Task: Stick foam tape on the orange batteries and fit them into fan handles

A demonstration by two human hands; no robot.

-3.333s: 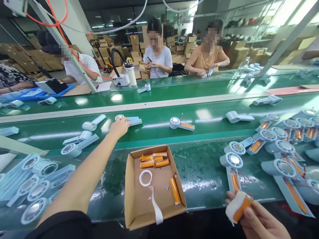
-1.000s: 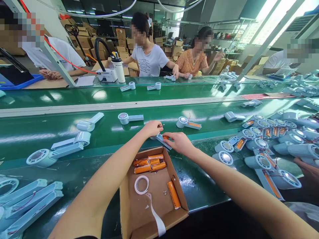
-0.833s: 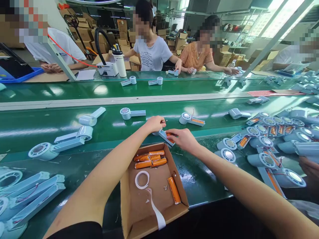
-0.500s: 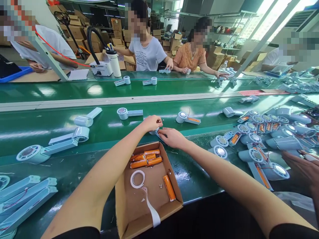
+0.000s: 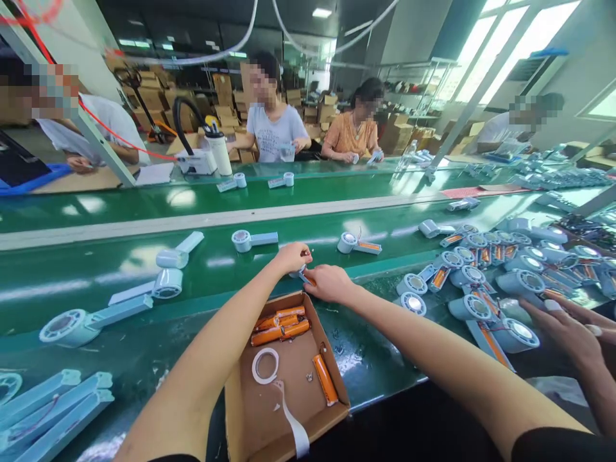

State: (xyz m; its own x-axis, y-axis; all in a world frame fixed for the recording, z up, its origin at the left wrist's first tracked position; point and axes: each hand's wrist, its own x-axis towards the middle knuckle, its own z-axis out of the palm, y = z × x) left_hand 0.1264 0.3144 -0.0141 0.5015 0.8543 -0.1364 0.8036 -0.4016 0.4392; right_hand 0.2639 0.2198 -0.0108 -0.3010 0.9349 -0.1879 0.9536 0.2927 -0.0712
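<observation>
Over the far end of the cardboard box, both hands meet at a light-blue handheld fan (image 5: 299, 273), mostly hidden by fingers. My right hand (image 5: 330, 283) is closed on its handle, with a sliver of orange at the fingertips. Just above the fan head, my left hand (image 5: 293, 258) has its fingers pinched together; what is in them is too small to make out. Inside the cardboard box (image 5: 332, 420) are several orange batteries (image 5: 282, 326), a single orange battery (image 5: 326, 380) and a roll of white tape (image 5: 265, 366) with a loose strip.
Light-blue fans (image 5: 255, 240) lie spaced along the green conveyor belt (image 5: 221, 276). Many fans (image 5: 474, 308) crowd the right side, where a co-worker's hands (image 5: 568, 327) reach in. Open fan handles (image 5: 52, 410) are stacked at lower left. Several people sit across the belt.
The view has tilted up, so everything sits lower in it. My hands stay at the fan, the right one wrapped further around. At right, the co-worker's hands have come in among the fans.
</observation>
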